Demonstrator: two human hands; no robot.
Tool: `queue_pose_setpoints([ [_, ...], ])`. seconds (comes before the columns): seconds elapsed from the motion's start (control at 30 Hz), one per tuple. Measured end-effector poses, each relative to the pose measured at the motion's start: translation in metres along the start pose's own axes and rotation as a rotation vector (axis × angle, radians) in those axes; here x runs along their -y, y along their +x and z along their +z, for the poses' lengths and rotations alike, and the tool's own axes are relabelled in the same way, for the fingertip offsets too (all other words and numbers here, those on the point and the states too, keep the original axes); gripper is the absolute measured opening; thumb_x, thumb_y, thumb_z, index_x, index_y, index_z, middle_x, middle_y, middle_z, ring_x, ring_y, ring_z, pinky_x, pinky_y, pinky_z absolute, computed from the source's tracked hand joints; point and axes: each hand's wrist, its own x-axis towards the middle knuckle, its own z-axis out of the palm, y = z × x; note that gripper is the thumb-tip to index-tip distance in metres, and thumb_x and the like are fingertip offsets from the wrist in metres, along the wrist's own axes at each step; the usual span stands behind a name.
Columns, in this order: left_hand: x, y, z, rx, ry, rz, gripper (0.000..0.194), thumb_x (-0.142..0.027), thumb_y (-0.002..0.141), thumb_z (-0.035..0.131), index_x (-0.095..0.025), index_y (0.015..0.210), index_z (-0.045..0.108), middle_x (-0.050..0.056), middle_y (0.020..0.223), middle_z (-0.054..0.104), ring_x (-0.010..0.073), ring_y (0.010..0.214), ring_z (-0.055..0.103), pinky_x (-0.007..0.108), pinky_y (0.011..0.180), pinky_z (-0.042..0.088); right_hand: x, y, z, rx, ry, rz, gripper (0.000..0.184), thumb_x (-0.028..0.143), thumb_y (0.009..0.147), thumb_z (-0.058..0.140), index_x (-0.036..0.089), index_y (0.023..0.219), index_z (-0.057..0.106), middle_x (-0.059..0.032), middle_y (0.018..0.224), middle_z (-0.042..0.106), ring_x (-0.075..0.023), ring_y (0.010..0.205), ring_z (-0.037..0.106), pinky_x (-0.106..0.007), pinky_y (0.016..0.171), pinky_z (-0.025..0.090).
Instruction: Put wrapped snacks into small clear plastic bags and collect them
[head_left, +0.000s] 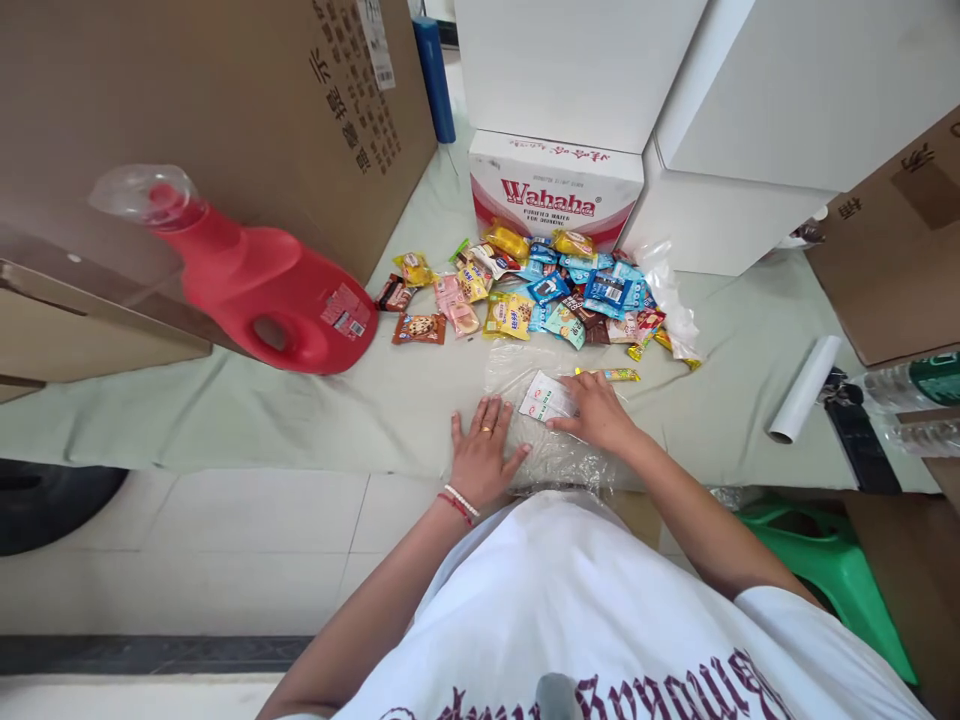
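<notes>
My left hand (484, 455) lies flat with fingers spread on a clear plastic bag (559, 465) at the table's front edge. My right hand (596, 412) has its thumb and fingers around the right side of a small white packet (546, 398) with green and red print, which lies over the bag. Just beyond the right fingers is a thin yellow stick packet (621, 375). Farther back, a heap of wrapped snacks (551, 290) in blue, yellow, pink and brown spreads across the cloth. A brown cookie packet (418, 329) sits at its left.
A red jug (277, 290) stands at left before a large cardboard box (300, 90). Behind the snacks are a Wahaha carton (555, 190) and white boxes (757, 90). At right lie a white roll (806, 390) and plastic bottles (900, 385). A green stool (847, 570) is below.
</notes>
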Motion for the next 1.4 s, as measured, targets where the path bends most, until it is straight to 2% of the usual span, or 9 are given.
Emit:
queue_pose_setpoints([
  [0.1,0.003,0.002,-0.002,0.005,0.025,-0.040,0.061,-0.048,0.104,0.031,-0.022,0.159,0.038,0.015,0.166,0.033,0.0328,0.156,0.029,0.074,0.123,0.005,-0.002,0.007,0.002,0.025,-0.008,0.040,0.061,0.052,0.088,0.072,0.017,0.136,0.059,-0.0180,0.137,0.056,-0.0359,0.125,0.044,-0.045,0.102,0.038],
  [0.23,0.006,0.001,-0.001,0.010,0.056,-0.057,0.069,-0.051,0.102,0.037,-0.019,0.162,0.030,0.018,0.166,0.032,0.0352,0.155,0.031,0.075,0.122,0.005,-0.008,0.014,-0.006,0.100,0.036,0.114,0.051,0.046,0.086,0.075,0.018,0.126,0.065,-0.0163,0.129,0.059,-0.0352,0.120,0.047,-0.043,0.099,0.038],
  [0.33,0.007,-0.002,0.001,0.013,0.061,-0.045,0.073,-0.053,0.101,0.038,-0.016,0.163,0.027,0.019,0.166,0.030,0.0356,0.155,0.030,0.075,0.122,0.003,-0.009,0.006,-0.017,0.034,0.045,0.133,0.050,0.046,0.086,0.075,0.019,0.127,0.065,-0.0154,0.126,0.059,-0.0347,0.118,0.047,-0.042,0.097,0.039],
  [0.43,0.007,-0.004,0.001,0.004,0.061,-0.038,0.073,-0.053,0.102,0.037,-0.015,0.163,0.026,0.019,0.167,0.029,0.0348,0.156,0.029,0.073,0.123,0.002,0.003,-0.003,-0.018,-0.011,0.011,0.064,0.051,0.048,0.088,0.073,0.019,0.129,0.063,-0.0158,0.127,0.058,-0.0352,0.119,0.046,-0.043,0.098,0.038],
  [0.67,0.009,-0.005,0.000,0.016,0.047,-0.044,0.074,-0.054,0.102,0.036,-0.016,0.164,0.023,0.018,0.166,0.030,0.0334,0.156,0.029,0.072,0.123,-0.002,0.016,-0.003,0.004,0.095,-0.075,0.066,0.045,0.039,0.089,0.070,0.014,0.126,0.062,-0.0179,0.128,0.058,-0.0360,0.123,0.044,-0.046,0.098,0.038],
  [0.93,0.008,-0.007,0.001,-0.003,0.038,-0.029,0.070,-0.051,0.102,0.038,-0.019,0.163,0.027,0.016,0.166,0.032,0.0352,0.155,0.031,0.073,0.123,0.000,0.005,0.000,-0.019,0.178,-0.037,-0.070,0.043,0.036,0.082,0.074,0.012,0.116,0.063,-0.0168,0.120,0.059,-0.0331,0.118,0.047,-0.042,0.100,0.037],
  [1.1,0.018,-0.012,-0.003,-0.066,-0.001,-0.036,0.063,-0.045,0.104,0.037,-0.022,0.162,0.031,0.017,0.165,0.035,0.0347,0.153,0.036,0.072,0.123,0.007,0.017,0.006,-0.013,0.158,-0.051,-0.159,0.041,0.034,0.084,0.074,0.013,0.118,0.063,-0.0154,0.119,0.059,-0.0322,0.115,0.047,-0.043,0.099,0.037],
  [1.3,0.043,-0.025,-0.008,-0.092,-0.019,0.021,0.054,-0.038,0.105,0.039,-0.028,0.157,0.040,0.015,0.158,0.048,0.0334,0.148,0.045,0.074,0.121,-0.002,-0.026,-0.015,0.003,0.074,0.099,-0.171,0.070,0.053,0.090,0.070,0.018,0.147,0.049,-0.0188,0.143,0.053,-0.0359,0.130,0.043,-0.051,0.105,0.039],
  [1.4,0.055,-0.036,-0.014,-0.213,0.007,0.091,0.055,-0.037,0.100,0.050,-0.026,0.154,0.046,0.016,0.159,0.047,0.0354,0.151,0.039,0.070,0.124,0.004,-0.052,-0.049,0.010,-0.113,0.176,-0.205,0.061,0.048,0.095,0.065,0.018,0.146,0.051,-0.0190,0.148,0.048,-0.0350,0.134,0.041,-0.053,0.109,0.041],
])
